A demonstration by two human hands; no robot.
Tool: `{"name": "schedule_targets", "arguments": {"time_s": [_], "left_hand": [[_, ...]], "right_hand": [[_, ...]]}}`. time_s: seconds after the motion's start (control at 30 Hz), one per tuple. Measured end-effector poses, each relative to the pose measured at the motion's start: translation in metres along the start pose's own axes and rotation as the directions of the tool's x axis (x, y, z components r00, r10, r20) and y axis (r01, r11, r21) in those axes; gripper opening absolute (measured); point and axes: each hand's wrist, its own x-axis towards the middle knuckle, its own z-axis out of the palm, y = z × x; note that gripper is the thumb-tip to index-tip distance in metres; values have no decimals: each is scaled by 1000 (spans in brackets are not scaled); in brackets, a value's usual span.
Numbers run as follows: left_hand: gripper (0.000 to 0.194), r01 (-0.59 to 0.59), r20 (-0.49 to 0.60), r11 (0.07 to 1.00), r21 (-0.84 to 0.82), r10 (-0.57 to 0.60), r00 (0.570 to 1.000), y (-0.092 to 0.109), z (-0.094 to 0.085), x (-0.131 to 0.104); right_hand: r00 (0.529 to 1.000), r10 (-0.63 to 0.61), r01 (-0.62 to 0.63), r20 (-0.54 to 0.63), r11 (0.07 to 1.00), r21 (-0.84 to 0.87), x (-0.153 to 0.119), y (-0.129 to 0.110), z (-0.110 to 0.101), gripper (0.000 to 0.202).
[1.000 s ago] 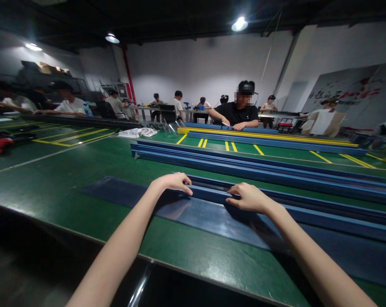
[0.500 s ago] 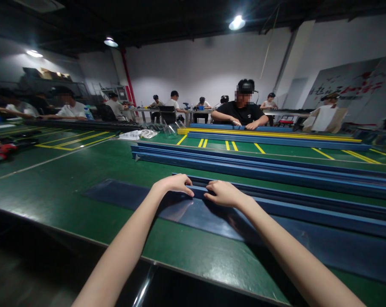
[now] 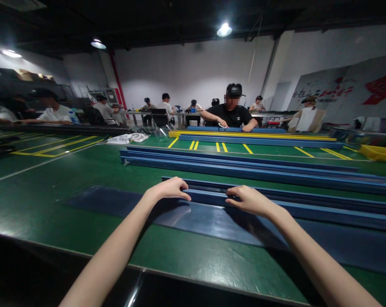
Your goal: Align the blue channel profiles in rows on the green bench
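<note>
A long blue channel profile point(image 3: 208, 197) lies in front of me, running off to the right. Near its left end, my left hand point(image 3: 173, 188) grips the front wall, thumb on the near side and fingers curled over the top. Farther right along the same wall, my right hand point(image 3: 248, 199) has its fingers and thumb closed around the edge. Under and before the profile lies a flat dark blue glossy strip point(image 3: 180, 217), partly in the shadow of my arms. Parts of the wall behind my fingers are hidden.
Beyond the profile, more long blue profiles point(image 3: 193, 164) lie across the green table point(image 3: 84, 170). Farther off, a person in black point(image 3: 234, 114) works over blue and yellow profiles point(image 3: 259, 135). A clear plastic bag point(image 3: 129, 137) lies at left; a yellow bin point(image 3: 378, 153) stands at right.
My right hand has slid right along the profile, widening the gap from my left hand. The whole view has shifted slightly, with the background moving left.
</note>
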Motion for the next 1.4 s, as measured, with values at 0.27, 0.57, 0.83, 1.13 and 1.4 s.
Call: {"name": "schedule_targets", "arguments": {"time_s": [0.27,0.57,0.83,1.13,1.4], "left_hand": [[27,-309,-100,944,120,321,942,62,18,23],[22,-349,-193,862,368,438,878,122,41,55],[25,-310,-245,853,420,435,866,137,57,67],[16,-221,-319,857,466,396,861,133,56,70],[12,-137,-309,879,457,302,902,97,44,54]], "right_hand": [[970,230,-229,-74,973,20,-82,73,-12,26],[930,297,-326,-218,938,-114,-107,87,2,20],[929,288,-333,-233,926,-181,-100,77,1,18],[934,224,-279,-279,944,-175,-53,42,10,15],[921,177,-211,-347,975,-64,-48,40,14,17]]}}
